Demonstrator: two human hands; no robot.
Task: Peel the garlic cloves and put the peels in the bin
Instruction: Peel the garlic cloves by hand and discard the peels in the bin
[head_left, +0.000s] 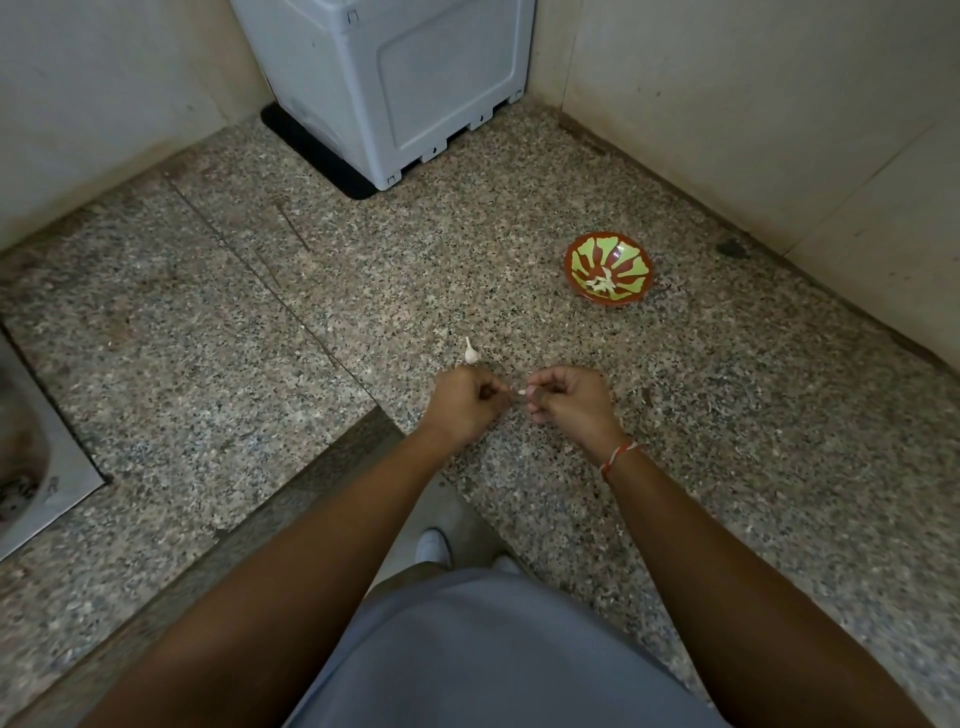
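So I've got both hands out over the speckled stone counter (701, 415), working one garlic clove (521, 391) right in the gap between them. My left hand (464, 402) has its fingers curled in and looks to be pinching one end, my right hand (569, 397) is curled the same way with thumb and forefinger nipping the pale bit that pokes out, so both are pinched onto that one clove, though it's too small here to say which finger is on skin and which on flesh. There's another piece of garlic (471, 353) lying on the counter just beyond my left knuckles, tail end pointing up, untouched. The red and green bowl (609, 267) sits well off to the right and further back with a few pale scraps in the bottom; peels or peeled cloves, can't tell. My take on handling: a clove is tiny and weighs nothing, firm inside, but the skin is papery, tears in flakes and clings to damp fingers, so I'd grab at the pointy tip or the root end where it lifts, and not squeeze hard or the clove shoots out. The loose peel will drift off on any breeze too. The big grey plastic container (384, 83) at the back might be the bin, not sure. No brand, label or writing that I can read anywhere.
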